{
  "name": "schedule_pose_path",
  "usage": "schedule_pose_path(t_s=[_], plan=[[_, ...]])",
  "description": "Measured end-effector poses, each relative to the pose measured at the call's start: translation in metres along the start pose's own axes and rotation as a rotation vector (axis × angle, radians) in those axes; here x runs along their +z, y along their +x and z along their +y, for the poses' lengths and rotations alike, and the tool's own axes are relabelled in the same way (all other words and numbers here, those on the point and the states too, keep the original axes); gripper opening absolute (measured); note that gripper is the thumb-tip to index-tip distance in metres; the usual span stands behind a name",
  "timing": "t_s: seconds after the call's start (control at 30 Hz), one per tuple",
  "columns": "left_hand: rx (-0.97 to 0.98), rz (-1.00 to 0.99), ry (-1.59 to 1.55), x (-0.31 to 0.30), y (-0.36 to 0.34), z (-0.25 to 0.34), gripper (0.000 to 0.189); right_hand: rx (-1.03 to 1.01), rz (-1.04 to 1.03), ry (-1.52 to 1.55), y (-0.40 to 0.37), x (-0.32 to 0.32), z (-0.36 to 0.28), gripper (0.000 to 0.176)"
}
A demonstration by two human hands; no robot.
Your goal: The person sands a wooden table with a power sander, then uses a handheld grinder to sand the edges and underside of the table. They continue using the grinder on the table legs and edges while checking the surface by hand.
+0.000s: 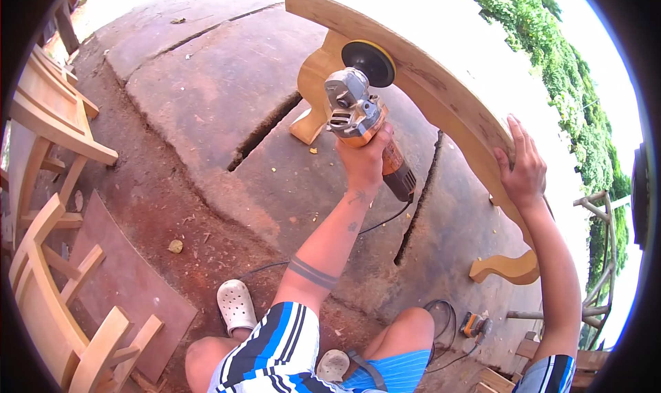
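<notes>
My left hand [365, 159] is closed around the body of an orange and grey angle grinder [357, 110]. A round black sanding pad [370, 64] with a yellow rim is on the grinder; it is against or very near the edge of a wooden table [441, 93]. Whether the pad spins cannot be told. The table has a scalloped apron and curved legs [509, 267]; its top is washed out by glare. Further along the same edge lies my right hand [523, 169], fingers stretched over the top and thumb apart, holding no tool.
Wooden chairs [51, 283] stand at the left beside a reddish-brown board [131, 283]. A second orange power tool [475, 325] lies on the cracked concrete floor [206, 110] by coiled cable. The grinder's cord [265, 267] runs near my left shoe [236, 305]. Wide gaps cut across the floor.
</notes>
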State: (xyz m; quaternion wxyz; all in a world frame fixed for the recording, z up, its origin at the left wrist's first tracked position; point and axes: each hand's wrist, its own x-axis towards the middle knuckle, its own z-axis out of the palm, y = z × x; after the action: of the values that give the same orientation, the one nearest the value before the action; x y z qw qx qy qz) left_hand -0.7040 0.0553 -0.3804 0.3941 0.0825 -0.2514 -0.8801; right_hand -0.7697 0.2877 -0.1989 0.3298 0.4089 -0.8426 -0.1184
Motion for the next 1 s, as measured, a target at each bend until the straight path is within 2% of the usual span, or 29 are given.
schedule_pose_path(t_s=[0.2, 0.37, 0.47, 0.77, 1.0], plan=[[0.072, -0.074, 0.214, 0.01, -0.033, -0.009, 0.037, -0.006, 0.004, 0.01, 0.0, -0.001, 0.0, 0.053], [0.088, -0.08, 0.103, 0.016, -0.04, -0.019, 0.035, 0.001, 0.014, 0.016, 0.0, -0.003, -0.002, 0.049], [0.122, -0.048, 0.147, 0.007, -0.019, -0.019, 0.036, 0.009, 0.019, 0.023, 0.0, -0.002, -0.001, 0.048], [0.198, 0.04, -0.069, 0.002, 0.049, 0.026, 0.032, 0.016, 0.016, 0.003, 0.001, -0.004, -0.003, 0.048], [0.179, 0.081, -0.149, -0.004, 0.068, 0.039, 0.034, 0.017, 0.032, -0.008, 0.0, -0.002, -0.002, 0.047]])
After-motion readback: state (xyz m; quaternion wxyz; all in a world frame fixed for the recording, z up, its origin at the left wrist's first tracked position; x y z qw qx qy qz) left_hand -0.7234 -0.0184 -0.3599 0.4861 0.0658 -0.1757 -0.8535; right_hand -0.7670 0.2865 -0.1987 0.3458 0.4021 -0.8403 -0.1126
